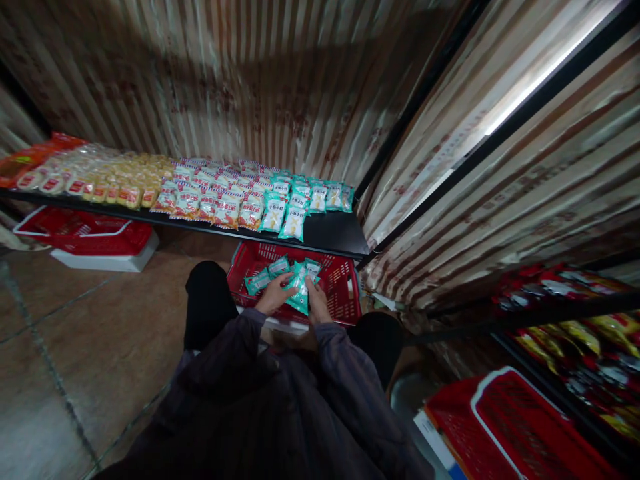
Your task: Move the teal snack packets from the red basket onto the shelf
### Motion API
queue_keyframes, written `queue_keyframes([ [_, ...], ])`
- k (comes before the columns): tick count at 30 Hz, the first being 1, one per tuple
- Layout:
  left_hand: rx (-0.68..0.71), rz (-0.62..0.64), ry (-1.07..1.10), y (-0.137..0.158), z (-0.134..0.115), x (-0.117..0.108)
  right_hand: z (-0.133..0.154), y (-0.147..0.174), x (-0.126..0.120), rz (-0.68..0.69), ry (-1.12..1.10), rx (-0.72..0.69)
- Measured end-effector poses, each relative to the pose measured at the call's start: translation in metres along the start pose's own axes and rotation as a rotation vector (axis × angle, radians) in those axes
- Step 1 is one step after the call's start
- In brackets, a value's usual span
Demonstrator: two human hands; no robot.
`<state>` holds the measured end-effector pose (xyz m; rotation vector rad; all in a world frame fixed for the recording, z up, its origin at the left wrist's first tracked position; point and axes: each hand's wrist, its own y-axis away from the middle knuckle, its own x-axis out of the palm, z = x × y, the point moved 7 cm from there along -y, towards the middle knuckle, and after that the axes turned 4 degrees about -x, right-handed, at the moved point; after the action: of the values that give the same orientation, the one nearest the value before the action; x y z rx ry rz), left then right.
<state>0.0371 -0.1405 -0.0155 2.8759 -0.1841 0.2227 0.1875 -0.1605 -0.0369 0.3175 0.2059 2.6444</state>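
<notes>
Between my two hands is a teal snack bag, held upright over a red shopping basket. My left hand has its fingers closed on the bag's left edge. On the opposite edge, my right hand grips the same bag. Several more teal bags, one of them a snack bag at the left, lie inside the basket. Just above the basket runs a black shelf, where rows of matching teal bags stand at the right end.
Red-and-white snack bags and yellow packets line the shelf further left. A red basket rests on a white box under it. Red baskets and a shelf of snacks stand right. Striped curtain hangs behind.
</notes>
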Motion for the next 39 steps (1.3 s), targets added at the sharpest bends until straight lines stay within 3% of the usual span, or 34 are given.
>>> queue_keyframes([
  [3, -0.027, -0.024, 0.073, 0.000, 0.003, -0.002, -0.005, 0.003, 0.002, -0.078, -0.023, 0.041],
  [7, -0.056, -0.080, 0.154, 0.000, 0.010, -0.003, -0.003, 0.005, -0.001, -0.192, 0.048, -0.034],
  [16, -0.075, -0.190, 0.264, 0.004, 0.013, -0.012, -0.007, 0.015, 0.000, -0.308, 0.126, -0.065],
  [23, -0.080, -0.271, 0.282, 0.004, 0.017, -0.015, -0.013, 0.018, 0.001, -0.304, 0.128, -0.052],
  [31, -0.078, -0.254, 0.272, 0.003, 0.017, -0.017, -0.014, 0.020, 0.001, -0.259, 0.004, -0.044],
  [39, -0.091, -0.250, 0.249, -0.004, 0.024, -0.026, -0.006, 0.022, -0.012, -0.299, 0.128, -0.068],
])
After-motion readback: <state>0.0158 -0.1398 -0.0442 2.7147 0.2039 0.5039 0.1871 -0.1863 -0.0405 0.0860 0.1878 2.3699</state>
